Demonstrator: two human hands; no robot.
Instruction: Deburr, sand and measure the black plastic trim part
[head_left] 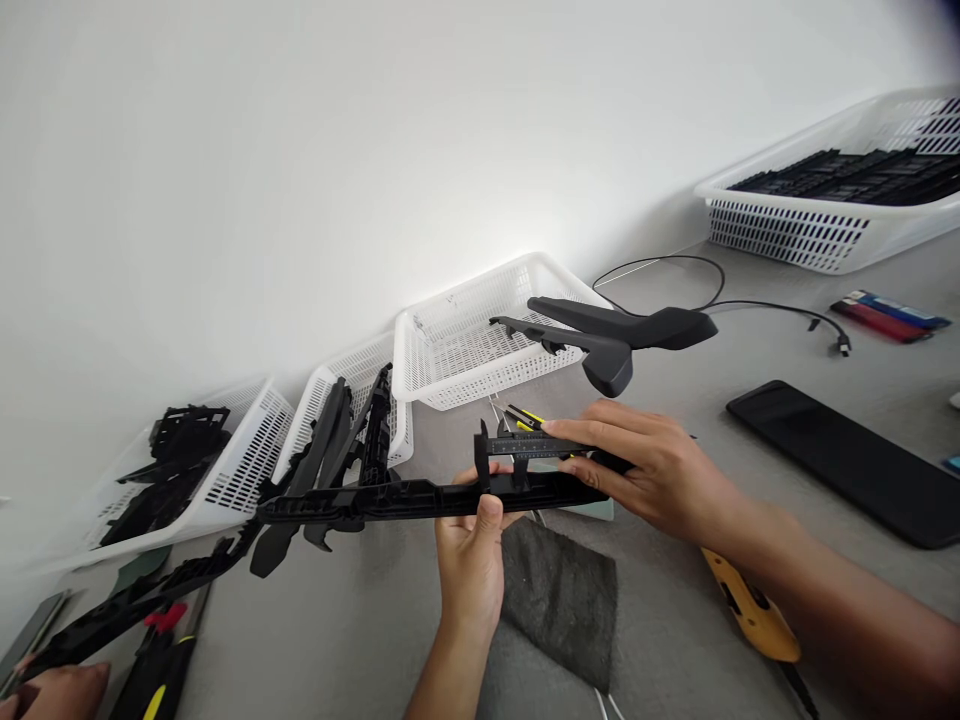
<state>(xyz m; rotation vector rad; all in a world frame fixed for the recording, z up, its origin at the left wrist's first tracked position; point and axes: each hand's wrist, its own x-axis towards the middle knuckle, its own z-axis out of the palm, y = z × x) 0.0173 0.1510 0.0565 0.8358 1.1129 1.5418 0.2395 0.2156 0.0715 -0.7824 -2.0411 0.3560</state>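
My left hand (474, 560) is closed around a long black plastic trim part (420, 500), thumb on its near side, holding it level above the table. In my right hand (652, 462) is a dark caliper (517, 446), its fingers wrapped over the slide. The caliper's jaws point down at the trim part, close to my left thumb; whether they touch it I cannot tell. Behind the caliper lies a yellow-and-black utility knife (525, 416), partly hidden. Below the trim part a dark grey cloth (562, 600) rests on the grey table.
White baskets with black plastic parts stand along the wall: left (247, 470), centre (495, 375) and right (787, 235). A black phone (847, 460), a cable (724, 290) and a yellow power tool (750, 605) lie at right. Another person's hand (67, 690) holds a black part at lower left.
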